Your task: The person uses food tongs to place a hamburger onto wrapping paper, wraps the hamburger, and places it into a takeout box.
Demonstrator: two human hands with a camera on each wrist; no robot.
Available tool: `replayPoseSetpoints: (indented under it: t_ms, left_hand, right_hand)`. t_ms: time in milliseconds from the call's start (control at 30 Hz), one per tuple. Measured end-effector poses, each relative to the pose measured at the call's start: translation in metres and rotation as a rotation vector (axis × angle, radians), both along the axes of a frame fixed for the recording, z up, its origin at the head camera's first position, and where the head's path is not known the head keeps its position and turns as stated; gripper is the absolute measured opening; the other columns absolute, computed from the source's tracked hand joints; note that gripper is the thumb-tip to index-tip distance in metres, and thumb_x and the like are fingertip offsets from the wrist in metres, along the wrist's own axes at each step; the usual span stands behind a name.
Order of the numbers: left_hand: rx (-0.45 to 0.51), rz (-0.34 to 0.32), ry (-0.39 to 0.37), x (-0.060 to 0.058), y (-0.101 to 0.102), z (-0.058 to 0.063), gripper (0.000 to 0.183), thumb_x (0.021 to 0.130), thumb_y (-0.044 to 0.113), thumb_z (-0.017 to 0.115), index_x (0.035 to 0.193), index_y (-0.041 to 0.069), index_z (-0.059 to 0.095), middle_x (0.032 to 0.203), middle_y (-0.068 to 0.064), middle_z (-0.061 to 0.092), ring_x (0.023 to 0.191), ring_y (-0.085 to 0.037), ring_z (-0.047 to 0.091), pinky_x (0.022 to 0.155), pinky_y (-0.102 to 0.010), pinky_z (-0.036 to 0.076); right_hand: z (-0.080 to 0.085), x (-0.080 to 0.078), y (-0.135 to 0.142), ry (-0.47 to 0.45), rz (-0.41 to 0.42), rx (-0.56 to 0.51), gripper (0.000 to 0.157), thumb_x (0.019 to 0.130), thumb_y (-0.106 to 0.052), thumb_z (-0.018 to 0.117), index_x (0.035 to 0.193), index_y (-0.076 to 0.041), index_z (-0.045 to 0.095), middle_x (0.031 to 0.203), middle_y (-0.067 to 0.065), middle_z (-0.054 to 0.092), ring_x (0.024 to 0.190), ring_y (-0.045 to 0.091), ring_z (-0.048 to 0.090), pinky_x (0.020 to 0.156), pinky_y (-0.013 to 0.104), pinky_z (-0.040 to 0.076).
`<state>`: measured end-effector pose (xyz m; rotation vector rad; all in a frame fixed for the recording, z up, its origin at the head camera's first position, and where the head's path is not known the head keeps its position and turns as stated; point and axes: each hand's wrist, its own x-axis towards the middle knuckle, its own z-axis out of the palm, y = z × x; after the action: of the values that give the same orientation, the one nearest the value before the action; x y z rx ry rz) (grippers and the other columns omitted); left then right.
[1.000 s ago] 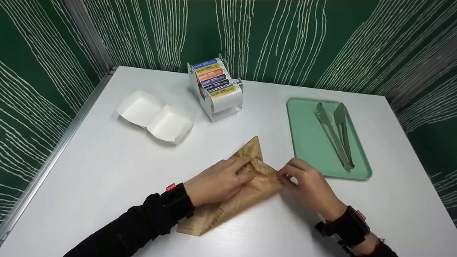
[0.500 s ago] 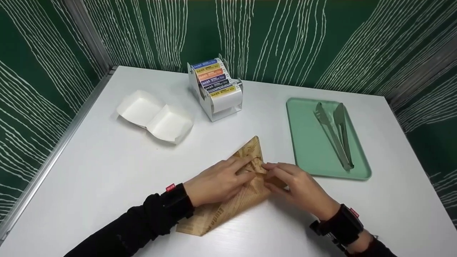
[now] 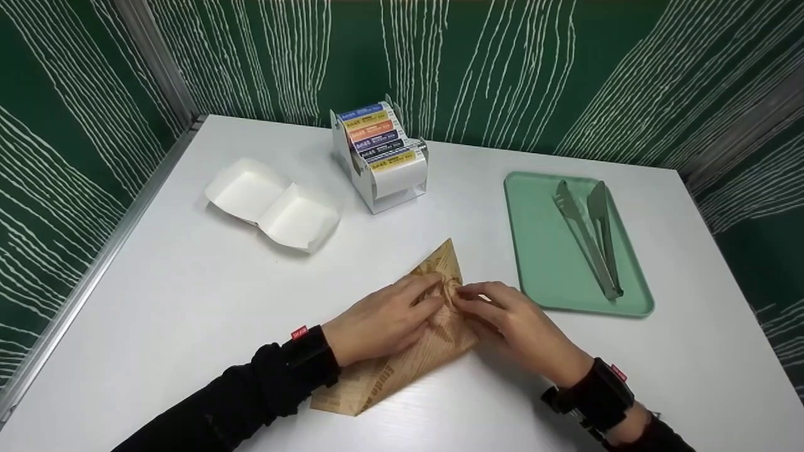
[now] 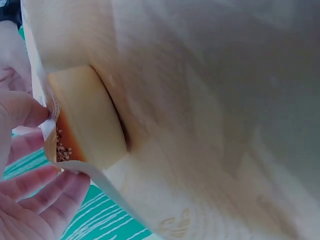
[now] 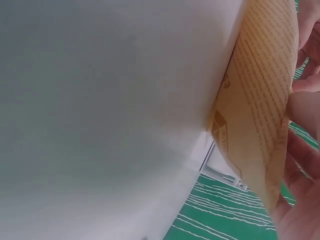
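Brown printed wrapping paper (image 3: pixel 402 370) lies folded at the middle of the table's near side, one pointed corner sticking up past the hands. Inside it, the left wrist view shows a sesame-seeded bun (image 4: pixel 95 115), which the paper hides from the head view. My left hand (image 3: pixel 386 320) holds the paper at the bun, thumb on one side and fingers on the other. Close beside those fingertips, my right hand (image 3: pixel 521 323) pinches the folded right part of the paper. In the right wrist view, the paper (image 5: pixel 260 100) slopes to a point at the right fingers.
An opened white takeaway box (image 3: pixel 295 216) stands at the left. Behind the paper is a label dispenser (image 3: pixel 399 179) with coloured rolls. Metal tongs (image 3: pixel 590 245) lie on a green tray (image 3: pixel 540 270) at the right. Green patterned walls (image 3: pixel 490 75) border the white table.
My right hand has moved left, bringing the paper's right corner inward over the fold toward the left fingertips. The left hand has stayed nearly still on the paper.
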<state>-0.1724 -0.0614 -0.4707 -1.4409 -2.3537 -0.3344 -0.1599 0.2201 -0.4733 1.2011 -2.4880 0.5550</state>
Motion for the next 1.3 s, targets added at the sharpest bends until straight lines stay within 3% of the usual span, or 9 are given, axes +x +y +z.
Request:
replayPoseSetpoints:
  t_ms: [233, 467, 600, 667, 800, 933, 1100, 1200, 1300]
  left_hand:
    - [0.053, -0.011, -0.011, -0.002, 0.002, -0.001, 0.023, 0.104, 0.017, 0.069, 0.126, 0.008, 0.07, 0.131, -0.012, 0.067, 0.128, -0.027, 0.066, 0.112, -0.033, 0.055]
    - [0.054, -0.024, -0.029, -0.003, 0.002, 0.0, 0.021, 0.103, 0.016, 0.071, 0.123, 0.011, 0.071, 0.124, -0.007, 0.069, 0.124, -0.023, 0.066, 0.112, -0.029, 0.054]
    - [0.064, -0.055, -0.111, -0.007, 0.001, 0.001, 0.021, 0.103, 0.016, 0.071, 0.123, 0.011, 0.072, 0.122, -0.007, 0.068, 0.122, -0.023, 0.065, 0.108, -0.029, 0.056]
    - [0.066, -0.082, -0.193, -0.012, -0.002, 0.005, 0.02, 0.103, 0.017, 0.071, 0.122, 0.011, 0.074, 0.122, -0.007, 0.068, 0.119, -0.022, 0.066, 0.105, -0.029, 0.057]
    - [0.081, -0.097, -0.436, -0.03, -0.006, 0.017, 0.017, 0.104, 0.018, 0.07, 0.116, 0.01, 0.078, 0.119, -0.006, 0.07, 0.109, -0.02, 0.068, 0.097, -0.03, 0.059]
    - [0.13, 0.028, -0.632, -0.06, -0.003, 0.023, 0.018, 0.104, 0.016, 0.069, 0.117, 0.007, 0.077, 0.116, -0.009, 0.074, 0.108, -0.024, 0.071, 0.098, -0.037, 0.06]
    - [0.176, 0.224, -0.884, -0.099, 0.007, 0.015, 0.033, 0.105, 0.021, 0.067, 0.132, 0.002, 0.07, 0.124, -0.016, 0.075, 0.114, -0.028, 0.072, 0.099, -0.039, 0.06]
    - [0.237, 0.255, -1.102, -0.114, 0.013, 0.008, 0.039, 0.106, 0.021, 0.067, 0.14, 0.004, 0.067, 0.128, -0.014, 0.074, 0.106, -0.021, 0.071, 0.083, -0.031, 0.061]
    - [0.32, 0.252, -1.268, -0.121, 0.017, 0.003, 0.038, 0.105, 0.017, 0.068, 0.141, 0.005, 0.067, 0.123, -0.01, 0.073, 0.094, -0.013, 0.065, 0.068, -0.022, 0.055]
  right_hand:
    - [0.004, 0.0, -0.004, -0.051, 0.035, -0.009, 0.032, 0.087, 0.005, 0.083, 0.118, -0.004, 0.075, 0.144, 0.017, 0.068, 0.125, 0.031, 0.072, 0.103, 0.034, 0.06]
    - [0.0, -0.001, -0.013, 0.033, 0.021, -0.003, 0.055, 0.09, -0.014, 0.087, 0.141, -0.003, 0.069, 0.137, 0.015, 0.07, 0.123, 0.028, 0.072, 0.102, 0.034, 0.061]
    - [-0.002, -0.001, -0.016, 0.033, -0.013, 0.02, 0.053, 0.091, -0.017, 0.086, 0.14, -0.004, 0.07, 0.137, 0.015, 0.068, 0.123, 0.028, 0.07, 0.102, 0.037, 0.061]
    - [-0.002, -0.001, -0.016, 0.027, -0.02, 0.028, 0.052, 0.092, -0.017, 0.086, 0.14, -0.005, 0.07, 0.137, 0.015, 0.068, 0.123, 0.029, 0.07, 0.102, 0.039, 0.062]
    - [0.001, -0.002, -0.016, 0.021, -0.024, 0.045, 0.05, 0.093, -0.018, 0.085, 0.14, -0.007, 0.071, 0.139, 0.013, 0.069, 0.124, 0.028, 0.07, 0.102, 0.041, 0.061]
    - [0.004, -0.003, -0.016, 0.019, -0.011, 0.05, 0.048, 0.094, -0.019, 0.085, 0.139, -0.007, 0.072, 0.139, 0.012, 0.069, 0.123, 0.027, 0.07, 0.102, 0.04, 0.061]
    - [0.006, -0.003, -0.017, 0.0, 0.008, 0.039, 0.049, 0.092, -0.017, 0.085, 0.138, -0.006, 0.072, 0.138, 0.013, 0.069, 0.122, 0.028, 0.07, 0.101, 0.042, 0.062]
    - [0.006, -0.003, -0.017, -0.005, 0.012, 0.038, 0.048, 0.092, -0.016, 0.086, 0.137, -0.006, 0.073, 0.137, 0.014, 0.069, 0.121, 0.029, 0.07, 0.099, 0.043, 0.062]
    - [0.007, -0.003, -0.019, -0.01, 0.016, 0.045, 0.048, 0.092, -0.017, 0.086, 0.136, -0.006, 0.073, 0.136, 0.014, 0.069, 0.12, 0.03, 0.071, 0.099, 0.044, 0.062]
